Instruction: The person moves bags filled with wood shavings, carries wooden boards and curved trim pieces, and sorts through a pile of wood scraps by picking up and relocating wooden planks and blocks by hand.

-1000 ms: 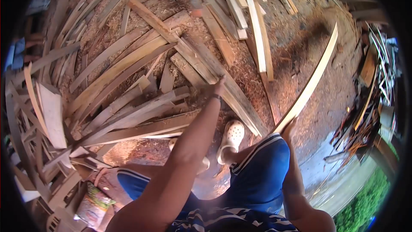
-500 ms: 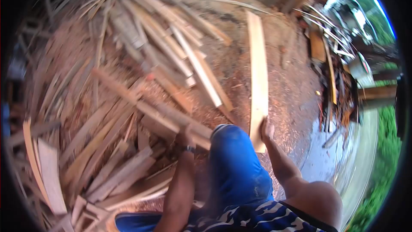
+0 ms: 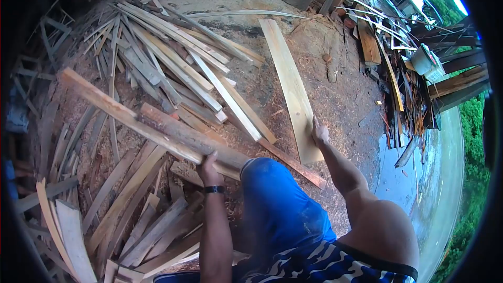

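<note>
My left hand (image 3: 209,166), with a dark band at its wrist, is closed on a long rough plank (image 3: 118,109) near its close end. That plank slants away to the upper left, over the scattered wood and beside another brown plank (image 3: 181,128). On the other side, my right hand (image 3: 320,132) grips the right edge of a wide pale board (image 3: 287,81) near its lower end. The board points away from me, leaning to the left. My knee in blue trousers (image 3: 280,194) lies between the two hands.
A fan-shaped pile of sawn strips (image 3: 173,57) covers the ground at upper left. More loose offcuts (image 3: 152,225) lie at lower left. On the right stand scrap wood (image 3: 401,84), a white bucket (image 3: 425,63) and wet pavement (image 3: 401,178). A reddish strip (image 3: 296,165) lies ahead of my knee.
The board in my right hand has swung its far end leftward, and the hand has moved up slightly. The plank in my left hand now reaches further to the upper left. The view has shifted.
</note>
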A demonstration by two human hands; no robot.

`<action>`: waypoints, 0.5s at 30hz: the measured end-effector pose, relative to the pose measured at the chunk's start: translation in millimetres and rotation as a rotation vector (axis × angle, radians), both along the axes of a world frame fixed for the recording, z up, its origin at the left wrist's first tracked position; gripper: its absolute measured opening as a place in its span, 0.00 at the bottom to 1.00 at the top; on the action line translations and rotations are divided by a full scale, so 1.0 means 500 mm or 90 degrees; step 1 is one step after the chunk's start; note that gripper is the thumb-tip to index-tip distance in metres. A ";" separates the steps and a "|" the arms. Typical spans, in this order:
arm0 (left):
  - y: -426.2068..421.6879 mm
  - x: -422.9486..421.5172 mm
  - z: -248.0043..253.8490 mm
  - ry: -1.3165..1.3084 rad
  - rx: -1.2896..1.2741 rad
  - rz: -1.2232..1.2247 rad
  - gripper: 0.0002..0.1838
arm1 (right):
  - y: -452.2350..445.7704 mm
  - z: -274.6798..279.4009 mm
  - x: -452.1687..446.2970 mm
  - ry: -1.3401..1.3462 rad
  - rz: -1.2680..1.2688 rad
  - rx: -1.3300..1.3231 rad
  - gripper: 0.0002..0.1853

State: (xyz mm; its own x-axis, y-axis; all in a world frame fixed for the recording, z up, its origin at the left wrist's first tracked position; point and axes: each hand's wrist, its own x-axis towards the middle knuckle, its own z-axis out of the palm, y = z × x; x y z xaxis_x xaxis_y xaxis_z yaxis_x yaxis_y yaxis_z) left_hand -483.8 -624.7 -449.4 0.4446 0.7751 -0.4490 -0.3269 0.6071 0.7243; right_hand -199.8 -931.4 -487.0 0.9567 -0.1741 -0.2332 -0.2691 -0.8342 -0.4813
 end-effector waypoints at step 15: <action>0.086 0.026 -0.034 -0.046 0.089 -0.110 0.13 | 0.074 -0.069 0.077 -0.105 0.202 -0.312 0.45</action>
State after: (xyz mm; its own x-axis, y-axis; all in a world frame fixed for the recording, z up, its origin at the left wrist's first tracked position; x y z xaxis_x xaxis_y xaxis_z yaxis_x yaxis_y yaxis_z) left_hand -470.7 -581.6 -466.2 0.6029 0.7371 -0.3054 -0.2805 0.5542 0.7837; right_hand -161.5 -894.3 -521.5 0.9962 0.0760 -0.0418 0.0746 -0.9966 -0.0349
